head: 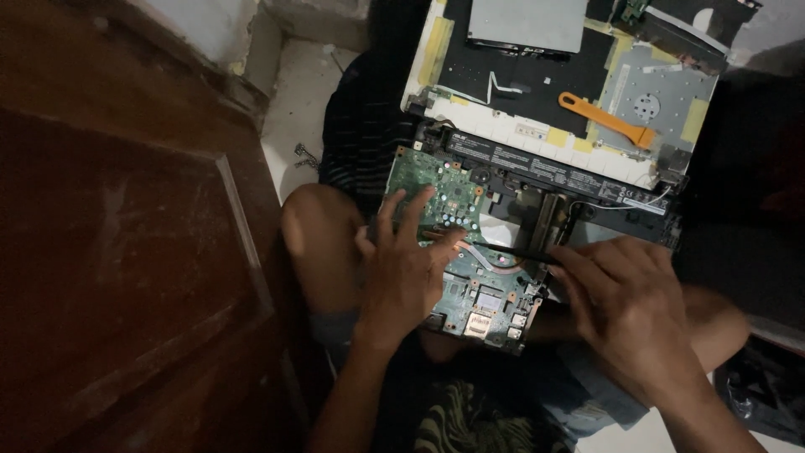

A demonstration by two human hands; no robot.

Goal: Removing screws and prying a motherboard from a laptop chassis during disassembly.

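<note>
The green rectangular circuit board [470, 252] is steadied on the lap by the left hand [402, 268], fingers spread flat. A thin dark tool [503, 249], lying crosswise over it, is gripped by the right hand [625, 302].

A single head-worn camera looks steeply down from above the seated person, close over the lap. The circuit board [457, 243] sits near the middle of the view, the left hand [402, 277] and right hand [625, 306] just below it, the opened laptop shell [562, 84] at the top, a wooden door [117, 252] filling the left
</note>
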